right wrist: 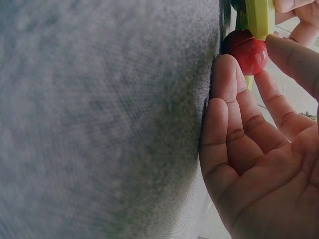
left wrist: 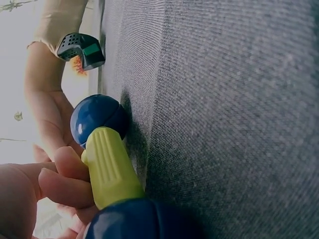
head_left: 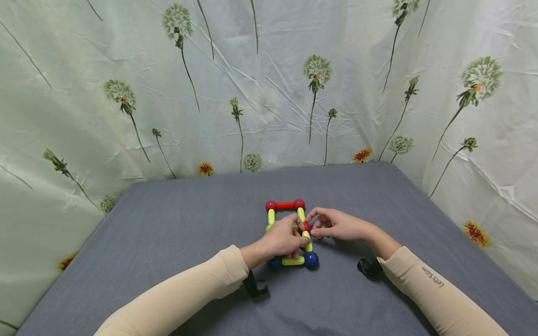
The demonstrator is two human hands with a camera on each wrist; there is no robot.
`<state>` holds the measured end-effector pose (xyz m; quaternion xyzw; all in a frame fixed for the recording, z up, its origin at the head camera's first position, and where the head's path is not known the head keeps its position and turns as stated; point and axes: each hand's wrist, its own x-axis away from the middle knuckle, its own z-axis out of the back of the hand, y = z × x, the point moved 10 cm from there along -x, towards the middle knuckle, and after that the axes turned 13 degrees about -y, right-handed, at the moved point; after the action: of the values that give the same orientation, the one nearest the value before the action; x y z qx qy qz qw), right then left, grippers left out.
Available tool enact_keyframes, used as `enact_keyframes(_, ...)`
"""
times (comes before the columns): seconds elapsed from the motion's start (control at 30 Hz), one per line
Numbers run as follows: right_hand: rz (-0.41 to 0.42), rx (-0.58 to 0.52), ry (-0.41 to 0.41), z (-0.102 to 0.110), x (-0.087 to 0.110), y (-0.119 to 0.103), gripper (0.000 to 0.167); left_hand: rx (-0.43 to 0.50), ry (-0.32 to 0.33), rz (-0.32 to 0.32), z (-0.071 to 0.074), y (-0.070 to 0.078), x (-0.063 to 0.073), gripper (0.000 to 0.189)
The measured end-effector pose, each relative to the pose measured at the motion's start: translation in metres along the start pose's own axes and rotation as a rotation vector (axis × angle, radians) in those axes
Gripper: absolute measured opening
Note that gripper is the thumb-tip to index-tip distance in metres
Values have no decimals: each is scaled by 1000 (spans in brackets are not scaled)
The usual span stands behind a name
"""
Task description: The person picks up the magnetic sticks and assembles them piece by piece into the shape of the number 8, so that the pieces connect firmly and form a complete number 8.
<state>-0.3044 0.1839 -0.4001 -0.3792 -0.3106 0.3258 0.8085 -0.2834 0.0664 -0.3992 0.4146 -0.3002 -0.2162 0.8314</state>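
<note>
A construction of coloured rods and balls lies on the table, forming a ladder-like frame. Reaching over its near half, my left hand (head_left: 280, 239) pinches a yellow-green rod (head_left: 307, 241) on the right side. My right hand (head_left: 338, 225) comes from the right, thumb and fingers around the red ball (right wrist: 251, 56) at the middle of that side. Two blue balls (head_left: 311, 260) and a yellow-green rod (left wrist: 113, 167) make the near end. At the far end a red rod (head_left: 285, 205) joins two red balls (head_left: 299, 203). My left hand covers much of the middle crosspiece.
The grey cloth-covered table (head_left: 176, 224) spreads around the construction. A pale curtain (head_left: 269, 93) printed with dandelions hangs behind and at both sides. Black wrist mounts (head_left: 254, 285) hang below both sleeves, close over the table.
</note>
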Motion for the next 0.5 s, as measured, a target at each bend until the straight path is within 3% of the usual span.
enact_keyframes(0.5,-1,-10,0,-1,-1,1,34,-53,34,-13,0,2,0,29)
